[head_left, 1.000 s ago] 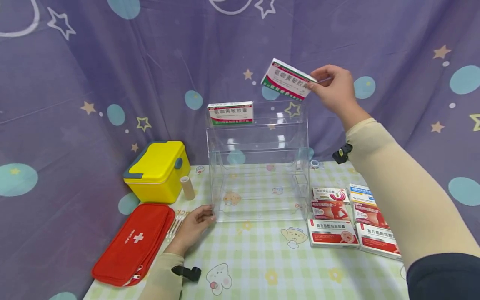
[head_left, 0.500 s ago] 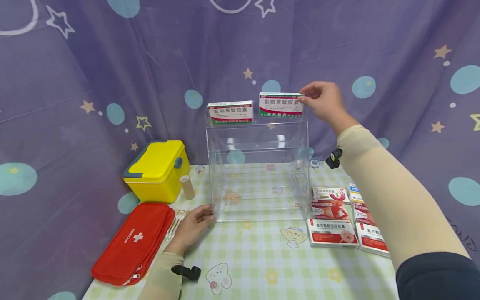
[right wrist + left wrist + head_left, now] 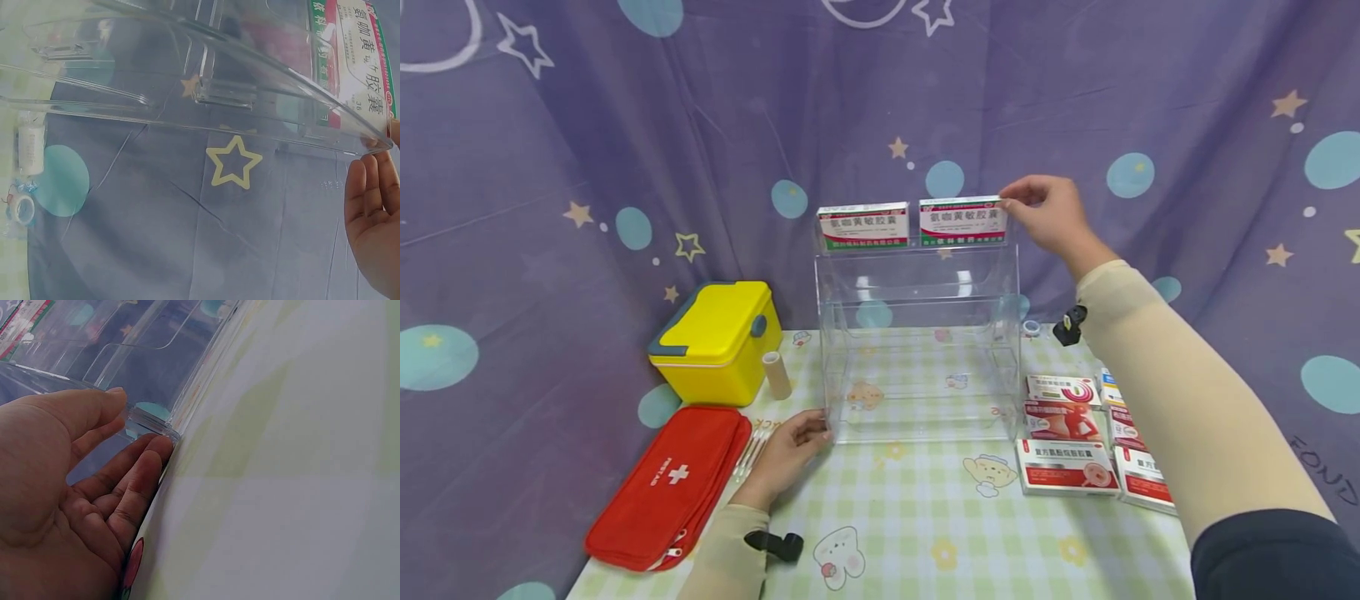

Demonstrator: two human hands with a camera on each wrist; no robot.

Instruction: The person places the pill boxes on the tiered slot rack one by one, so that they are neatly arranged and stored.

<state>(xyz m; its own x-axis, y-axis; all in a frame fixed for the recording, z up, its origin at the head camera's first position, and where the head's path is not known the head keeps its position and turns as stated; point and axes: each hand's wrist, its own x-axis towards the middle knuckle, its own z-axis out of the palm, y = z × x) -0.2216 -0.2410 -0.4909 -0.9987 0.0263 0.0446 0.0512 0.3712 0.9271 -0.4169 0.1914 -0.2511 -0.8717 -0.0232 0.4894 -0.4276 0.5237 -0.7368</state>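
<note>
1. One purple curtain (image 3: 625,150), printed with stars and teal dots, hangs behind everything.
2. Below it, a table (image 3: 925,533) wears a green-checked cloth with small cartoon animals.
3. At the middle of the table stands a clear acrylic rack (image 3: 917,333) with stepped tiers, its top tier the highest and farthest back.
4. Left of the rack sits a yellow case (image 3: 715,342) with a grey rim; in front of that lies a red first-aid pouch (image 3: 670,487) bearing a white cross.
5. Right of the rack, several medicine boxes (image 3: 1067,433) lie flat in rows on the table.
6. On the top tier, two matching white, red and green boxes stand upright side by side: the left box (image 3: 862,226) and the right box (image 3: 962,222).
7. The right hand (image 3: 1048,217) is raised, its thumb and fingertips pinching the upper right corner of the right box.
8. The left hand (image 3: 786,454) rests on the table with fingers relaxed and nearly straight, fingertips touching the rack's lower left front corner.
9. A small tan roll (image 3: 775,375) stands between the yellow case and the rack.
</note>
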